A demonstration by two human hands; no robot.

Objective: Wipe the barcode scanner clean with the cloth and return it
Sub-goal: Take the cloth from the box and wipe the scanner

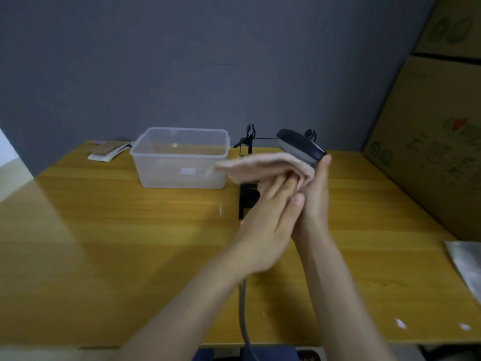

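Right grip holds one scanner; left grip presses one cloth.

Both forearms are bare to the frame edge, hands ungloved, without rings or watch.

Dim, even indoor light is falling on the scene, with a pale sheen spreading across the left of the desk. The cloth and left hand are smearing with motion blur. Wide-angle distortion is bending the cardboard boxes at the right edge, their print looking soft.
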